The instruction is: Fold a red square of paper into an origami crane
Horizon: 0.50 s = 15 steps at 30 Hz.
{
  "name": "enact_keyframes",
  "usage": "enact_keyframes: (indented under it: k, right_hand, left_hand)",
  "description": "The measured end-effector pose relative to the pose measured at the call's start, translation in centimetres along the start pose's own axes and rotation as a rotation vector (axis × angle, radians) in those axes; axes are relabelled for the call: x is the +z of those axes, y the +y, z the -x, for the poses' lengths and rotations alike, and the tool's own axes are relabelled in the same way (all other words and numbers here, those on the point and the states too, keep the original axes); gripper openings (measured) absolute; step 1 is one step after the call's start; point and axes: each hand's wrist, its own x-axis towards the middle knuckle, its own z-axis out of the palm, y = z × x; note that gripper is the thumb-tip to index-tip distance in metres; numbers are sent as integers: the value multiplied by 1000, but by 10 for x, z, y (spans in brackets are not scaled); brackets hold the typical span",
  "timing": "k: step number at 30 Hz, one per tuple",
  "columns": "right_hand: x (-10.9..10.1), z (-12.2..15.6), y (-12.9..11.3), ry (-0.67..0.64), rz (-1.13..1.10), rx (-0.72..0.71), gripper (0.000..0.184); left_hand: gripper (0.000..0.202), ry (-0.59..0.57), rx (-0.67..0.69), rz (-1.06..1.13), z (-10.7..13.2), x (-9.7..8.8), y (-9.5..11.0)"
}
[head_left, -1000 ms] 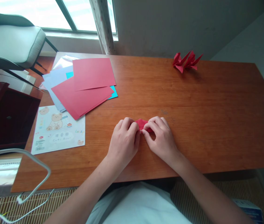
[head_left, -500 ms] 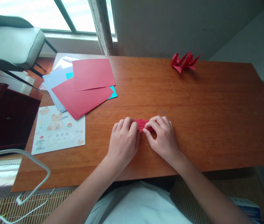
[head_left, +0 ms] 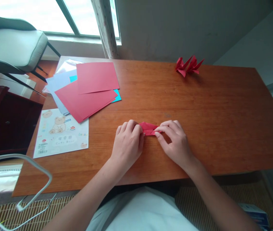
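Note:
A small piece of folded red paper (head_left: 149, 129) lies near the front of the wooden table, between my two hands. My left hand (head_left: 128, 138) is closed on its left end, with the fingers bent and covering that part. At the other end, my right hand (head_left: 173, 138) pinches the paper between thumb and forefinger. The middle of the paper shows a raised upper edge and a crease along the lower flap. Fingers hide both of its ends.
Red sheets (head_left: 98, 77) lie over pale and blue ones at the table's left. In front of them is a bear-printed sheet (head_left: 61, 146). Folded red paper figures (head_left: 181, 68) stand at the back right. A white bent tube (head_left: 47, 175) crosses the lower left, and a chair (head_left: 13, 48) stands beyond.
My right hand has slid to the right along the folded paper, uncovering more of its middle. The left hand keeps its hold. The whole view has shifted slightly.

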Motion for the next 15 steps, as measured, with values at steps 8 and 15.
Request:
enact_keyframes:
  k: [8,15]
  right_hand:
    - [9,-11,-3,-152,28,-37,4]
    - [12,-14,-5,-160,87,0,8]
  left_hand:
    - [18,-9,16,-1,1,0,-2]
    - [18,-16,18,2,0,-1,-2]
